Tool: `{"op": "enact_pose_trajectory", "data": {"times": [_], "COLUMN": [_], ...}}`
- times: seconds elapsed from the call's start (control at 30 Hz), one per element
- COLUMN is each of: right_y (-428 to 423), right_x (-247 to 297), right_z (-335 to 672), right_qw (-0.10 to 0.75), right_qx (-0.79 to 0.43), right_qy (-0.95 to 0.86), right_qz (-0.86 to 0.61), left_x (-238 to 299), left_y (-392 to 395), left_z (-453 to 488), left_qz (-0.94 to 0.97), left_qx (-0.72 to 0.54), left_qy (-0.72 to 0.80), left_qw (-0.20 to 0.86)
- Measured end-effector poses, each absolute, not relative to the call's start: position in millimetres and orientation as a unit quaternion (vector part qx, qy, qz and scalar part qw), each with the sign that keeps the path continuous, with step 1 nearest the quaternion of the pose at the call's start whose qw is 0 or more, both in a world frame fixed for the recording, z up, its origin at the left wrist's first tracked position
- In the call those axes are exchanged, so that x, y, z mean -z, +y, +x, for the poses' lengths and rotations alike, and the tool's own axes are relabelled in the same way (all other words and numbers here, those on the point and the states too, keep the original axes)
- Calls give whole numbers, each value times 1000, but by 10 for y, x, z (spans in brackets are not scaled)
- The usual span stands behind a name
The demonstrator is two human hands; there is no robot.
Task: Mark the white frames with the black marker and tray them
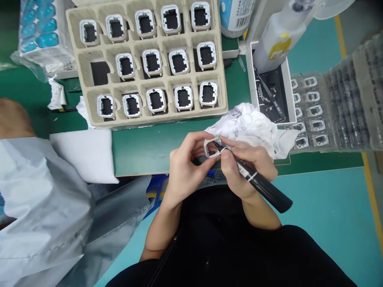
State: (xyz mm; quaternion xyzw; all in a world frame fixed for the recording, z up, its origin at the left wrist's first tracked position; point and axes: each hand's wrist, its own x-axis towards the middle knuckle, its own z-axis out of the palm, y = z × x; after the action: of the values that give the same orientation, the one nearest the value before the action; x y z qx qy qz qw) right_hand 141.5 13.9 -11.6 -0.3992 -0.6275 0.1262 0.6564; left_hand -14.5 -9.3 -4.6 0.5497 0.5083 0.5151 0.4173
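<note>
My left hand [187,165] pinches a small white watch case frame [207,148] by its edge, above the front edge of the green bench. In my right hand [247,167] is a thick black marker pen [266,188], held like a writing tool, its tip at the inside edge of the frame. Fingers of both hands meet around the frame and hide part of it. Beyond the hands lies a beige molded tray [149,119] with similar white frames in its compartments. One compartment [101,73] in the middle row, at the left, holds no frame.
A crumpled white cloth [248,125] lies just past my right hand. Behind it stands a white box [252,79] with a spray bottle [278,40] and small tools. Clear plastic trays [326,115] of frames are at right. A co-worker's grey sleeve [44,199] is at left, near white foam [83,153].
</note>
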Motion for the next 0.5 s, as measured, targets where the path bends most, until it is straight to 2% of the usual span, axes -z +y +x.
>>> {"op": "enact_pose_trajectory", "data": {"times": [0.23, 0.5], "right_y": [128, 102], "right_x": [138, 143], "right_z": [1441, 1495], "right_qw": [651, 645], "right_qx": [-138, -131], "right_qy": [-631, -648], "right_qz": [-399, -383], "left_x": [81, 157], "left_y": [-132, -213], "left_z": [-142, -132], "left_qz": [572, 637], "left_qx": [-506, -511], "left_qy": [518, 514], "left_qw": [385, 264]}}
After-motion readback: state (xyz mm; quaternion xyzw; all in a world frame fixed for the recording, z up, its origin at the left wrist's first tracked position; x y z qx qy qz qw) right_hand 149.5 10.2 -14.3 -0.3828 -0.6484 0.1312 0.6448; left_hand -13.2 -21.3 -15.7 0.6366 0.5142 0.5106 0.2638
